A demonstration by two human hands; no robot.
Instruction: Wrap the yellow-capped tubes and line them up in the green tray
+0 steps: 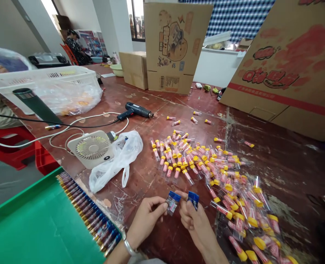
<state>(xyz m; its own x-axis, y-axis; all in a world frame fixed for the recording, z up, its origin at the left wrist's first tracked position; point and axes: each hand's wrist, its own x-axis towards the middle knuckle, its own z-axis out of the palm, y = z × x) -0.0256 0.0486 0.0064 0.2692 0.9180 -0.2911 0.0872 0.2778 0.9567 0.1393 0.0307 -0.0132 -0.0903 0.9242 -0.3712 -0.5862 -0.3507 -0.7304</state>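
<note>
My left hand [147,217] pinches a small flat plastic sleeve [173,202] with a blue top and a clearer printed lower part. Closed around a dark blue sleeve [193,198] is my right hand [195,223]; whether it is one piece or a small stack, I cannot tell. The right index finger reaches toward the left sleeve's edge. Beyond and right of my hands lie many clear tubes [184,158] with yellow caps and pink contents. On the left, a green tray [27,227] holds a row of tubes in shiny blue and gold wraps [88,216].
A heat gun [136,110], a small fan [95,146] and a white plastic bag [118,161] sit ahead-left, with cables across the table. Cardboard boxes [176,47] stand at the back. A white basket [66,75] is far left; two people sit beyond.
</note>
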